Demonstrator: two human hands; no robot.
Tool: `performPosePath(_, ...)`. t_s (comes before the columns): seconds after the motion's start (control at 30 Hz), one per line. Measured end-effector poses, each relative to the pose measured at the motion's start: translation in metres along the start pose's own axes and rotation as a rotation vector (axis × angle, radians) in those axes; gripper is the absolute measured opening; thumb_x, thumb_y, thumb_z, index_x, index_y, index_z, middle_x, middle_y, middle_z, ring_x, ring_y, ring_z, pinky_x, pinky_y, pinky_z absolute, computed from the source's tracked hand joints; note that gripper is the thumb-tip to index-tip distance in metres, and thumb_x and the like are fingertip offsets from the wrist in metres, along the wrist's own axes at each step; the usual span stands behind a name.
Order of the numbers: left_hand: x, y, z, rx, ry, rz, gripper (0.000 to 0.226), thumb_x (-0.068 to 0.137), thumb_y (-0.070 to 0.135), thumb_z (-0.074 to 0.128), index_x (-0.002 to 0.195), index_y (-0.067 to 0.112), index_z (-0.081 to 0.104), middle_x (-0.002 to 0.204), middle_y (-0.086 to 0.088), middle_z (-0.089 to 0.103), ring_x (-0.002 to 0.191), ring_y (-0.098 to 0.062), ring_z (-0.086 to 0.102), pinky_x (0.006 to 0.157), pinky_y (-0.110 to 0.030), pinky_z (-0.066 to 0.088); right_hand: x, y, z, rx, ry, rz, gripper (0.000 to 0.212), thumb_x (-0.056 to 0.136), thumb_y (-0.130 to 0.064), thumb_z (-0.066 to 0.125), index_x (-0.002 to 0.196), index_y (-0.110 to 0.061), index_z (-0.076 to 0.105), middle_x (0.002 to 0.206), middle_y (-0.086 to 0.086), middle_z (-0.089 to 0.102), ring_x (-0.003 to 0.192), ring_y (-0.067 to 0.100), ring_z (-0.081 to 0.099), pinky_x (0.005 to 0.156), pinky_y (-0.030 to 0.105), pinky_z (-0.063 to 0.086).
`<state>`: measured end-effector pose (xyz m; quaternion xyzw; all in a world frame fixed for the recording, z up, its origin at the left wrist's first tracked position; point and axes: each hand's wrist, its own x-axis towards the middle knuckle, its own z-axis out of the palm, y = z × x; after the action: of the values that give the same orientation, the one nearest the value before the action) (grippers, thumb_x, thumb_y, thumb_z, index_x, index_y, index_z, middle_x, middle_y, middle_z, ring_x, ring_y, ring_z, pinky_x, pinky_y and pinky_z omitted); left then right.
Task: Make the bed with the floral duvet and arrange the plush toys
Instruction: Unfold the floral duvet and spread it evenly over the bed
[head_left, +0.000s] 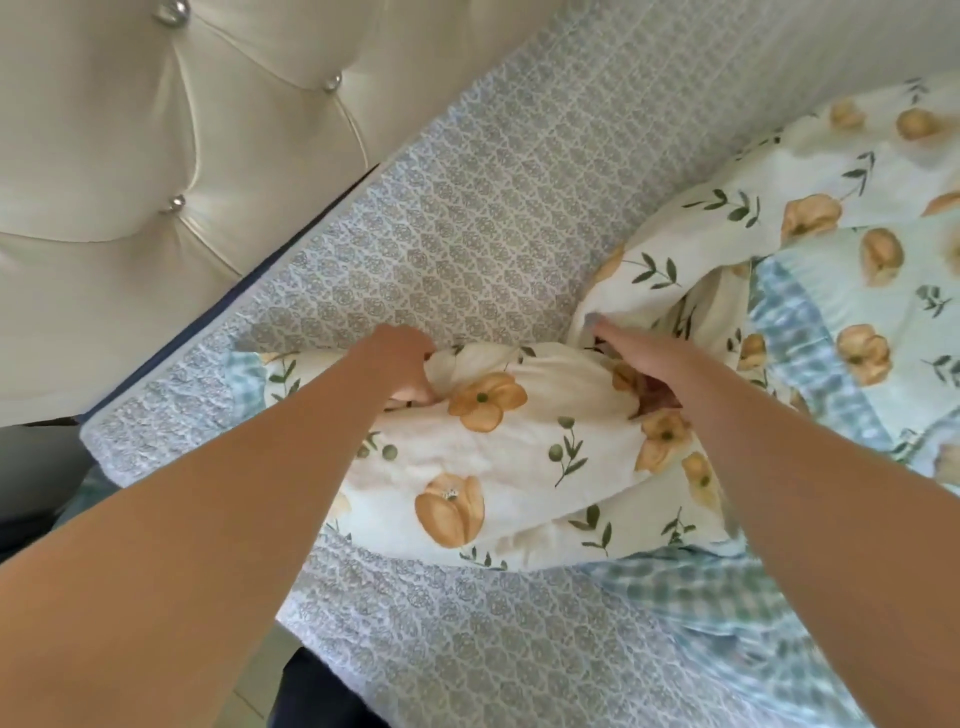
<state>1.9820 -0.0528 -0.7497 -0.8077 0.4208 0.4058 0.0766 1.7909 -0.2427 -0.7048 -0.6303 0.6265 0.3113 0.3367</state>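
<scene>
The floral duvet (519, 462), cream with orange flowers, green leaves and a blue checked border, lies bunched across the middle and right of the bed. My left hand (402, 366) grips a fold of its upper edge, fingers curled into the cloth. About a hand's width to the right, my right hand (641, 364) grips another bunch of the same edge, its fingertips buried in the fabric. Beneath the duvet lies the grey-patterned bed sheet (467, 218). No plush toy is in view.
A cream tufted headboard (130, 130) with silver buttons stands at the upper left, against the mattress end. The bed's near edge runs along the lower left, with floor and a dark shape (322, 696) below it.
</scene>
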Motion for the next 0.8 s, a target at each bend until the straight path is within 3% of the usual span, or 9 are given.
performPosePath(0.07, -0.003, 0.002, 0.001, 0.036, -0.088, 0.022, 0.050, 0.072, 0.035, 0.078, 0.116, 0.020, 0.059, 0.105, 0.001, 0.063, 0.097, -0.023, 0.061, 0.084, -0.035, 0.054, 0.000, -0.013, 0.005, -0.060, 0.080, -0.024, 0.105, 0.065, -0.088, 0.048, 0.143, -0.018, 0.041, 0.140, 0.011, 0.049, 0.122, 0.035, 0.051, 0.082, 0.039, 0.050)
performPosePath(0.17, -0.001, -0.007, 0.004, 0.037, -0.093, -0.023, 0.038, 0.073, 0.027, 0.071, 0.109, 0.021, 0.060, 0.093, 0.004, 0.062, 0.088, -0.021, 0.061, 0.081, -0.038, 0.053, 0.010, -0.032, 0.023, -0.483, 0.361, -0.183, 0.097, 0.073, -0.080, 0.051, 0.134, -0.005, 0.045, 0.125, 0.010, 0.055, 0.108, 0.030, 0.059, 0.074, 0.033, 0.044)
performPosePath(0.27, 0.007, -0.027, -0.011, 0.022, 0.090, -0.123, 0.027, 0.080, 0.027, 0.057, 0.106, 0.025, 0.060, 0.095, 0.004, 0.061, 0.091, -0.023, 0.059, 0.083, -0.039, 0.050, 0.024, -0.052, 0.029, -0.498, 0.253, -0.155, 0.048, 0.098, -0.041, 0.041, 0.124, -0.002, 0.053, 0.115, 0.014, 0.061, 0.098, 0.032, 0.063, 0.085, 0.036, 0.050)
performPosePath(0.33, 0.005, -0.046, -0.025, -0.013, 0.221, -0.188, 0.021, 0.084, 0.023, 0.051, 0.102, 0.020, 0.063, 0.088, 0.001, 0.060, 0.086, -0.024, 0.059, 0.074, -0.035, 0.047, 0.023, -0.069, 0.021, -0.420, 0.182, -0.165, 0.036, 0.099, -0.025, 0.042, 0.121, 0.002, 0.054, 0.112, 0.018, 0.062, 0.098, 0.034, 0.062, 0.085, 0.035, 0.050)
performPosePath(0.43, -0.005, -0.083, -0.037, -0.102, 0.375, -0.307, 0.022, 0.087, 0.020, 0.050, 0.103, 0.016, 0.064, 0.092, -0.005, 0.065, 0.090, -0.031, 0.061, 0.073, -0.037, 0.046, 0.015, -0.118, 0.002, -0.023, 0.333, -0.364, 0.038, 0.103, -0.027, 0.035, 0.111, 0.003, 0.057, 0.094, 0.014, 0.056, 0.089, 0.028, 0.057, 0.073, 0.030, 0.040)
performPosePath(0.57, -0.023, -0.112, -0.035, -0.227, 0.463, -0.389, 0.025, 0.078, 0.012, 0.053, 0.101, 0.019, 0.062, 0.102, -0.008, 0.066, 0.095, -0.035, 0.061, 0.072, -0.033, 0.040, 0.007, -0.199, -0.042, 0.873, 0.376, -0.517, 0.028, 0.103, -0.033, 0.039, 0.080, -0.018, 0.046, 0.079, -0.002, 0.048, 0.068, 0.010, 0.047, 0.061, 0.025, 0.037)
performPosePath(0.67, -0.024, -0.116, -0.026, -0.273, 0.470, -0.376, 0.039, 0.078, 0.014, 0.055, 0.116, 0.023, 0.054, 0.109, -0.005, 0.065, 0.099, -0.034, 0.061, 0.075, -0.034, 0.043, 0.013, -0.216, -0.046, 0.711, 0.310, -0.506, 0.015, 0.101, -0.028, 0.044, 0.105, -0.019, 0.055, 0.090, -0.006, 0.050, 0.076, 0.010, 0.047, 0.069, 0.025, 0.039)
performPosePath(0.73, -0.021, -0.120, -0.018, -0.277, 0.438, -0.352, 0.043, 0.084, 0.030, 0.059, 0.124, 0.022, 0.045, 0.112, -0.005, 0.064, 0.103, -0.032, 0.061, 0.079, -0.036, 0.047, 0.019, -0.204, -0.028, 0.461, 0.218, -0.391, 0.041, 0.098, -0.036, 0.049, 0.133, -0.014, 0.049, 0.111, 0.000, 0.052, 0.091, 0.016, 0.051, 0.079, 0.029, 0.049)
performPosePath(0.8, -0.019, -0.124, -0.013, -0.269, 0.413, -0.356, 0.056, 0.087, 0.052, 0.054, 0.131, 0.019, 0.040, 0.117, -0.004, 0.063, 0.107, -0.030, 0.060, 0.083, -0.039, 0.049, 0.020, -0.192, -0.008, 0.424, 0.036, -0.200, 0.060, 0.091, -0.053, 0.054, 0.127, -0.004, 0.054, 0.110, 0.008, 0.059, 0.093, 0.021, 0.057, 0.087, 0.038, 0.055)
